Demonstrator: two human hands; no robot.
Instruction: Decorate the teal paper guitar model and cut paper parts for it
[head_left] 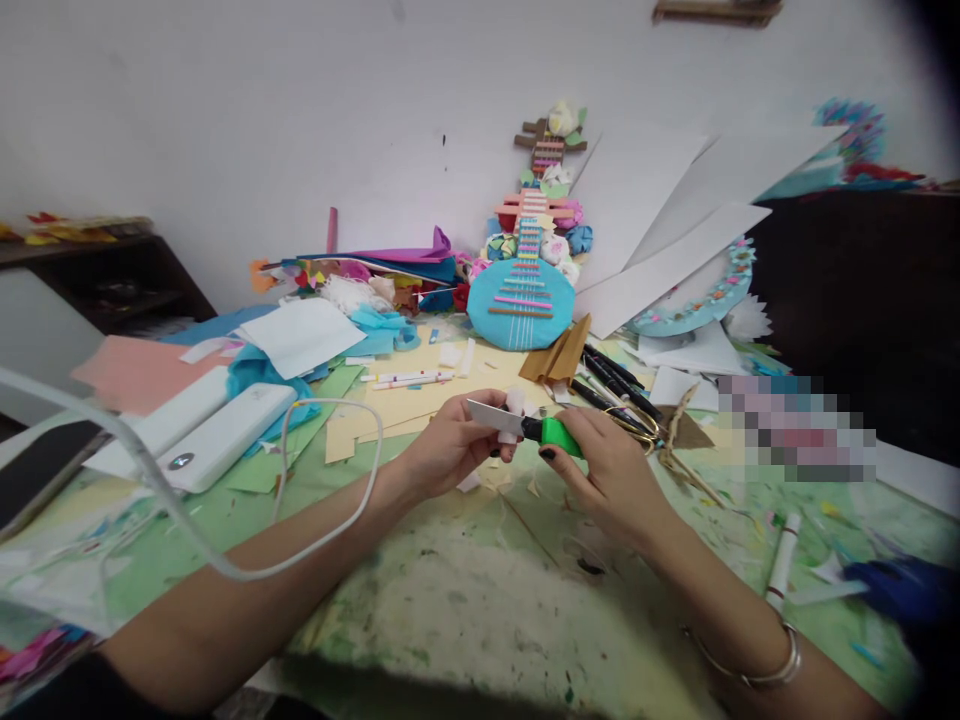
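My right hand [607, 470] is closed round the green handle of a knife [496, 415], whose flat grey blade points left. The blade lies across a small pale pinkish-white piece [512, 418], which I cannot name. My left hand [454, 445] pinches that piece between its fingers, just behind the blade. Both hands are raised over the front middle of the table. Small paper scraps [469, 483] lie beneath them. Behind them stands a blue paper lute-shaped craft [517, 315] with coloured strips and strings, upright near the wall.
A white power bank [232, 435] and a looping white cable [217, 570] are at the left. Several black pens [611, 375], folded brown paper [555, 355] and gold-handled scissors [637, 428] lie right of the middle. A white marker [782, 560] rests at the right. Large white sheets [645, 200] lean behind.
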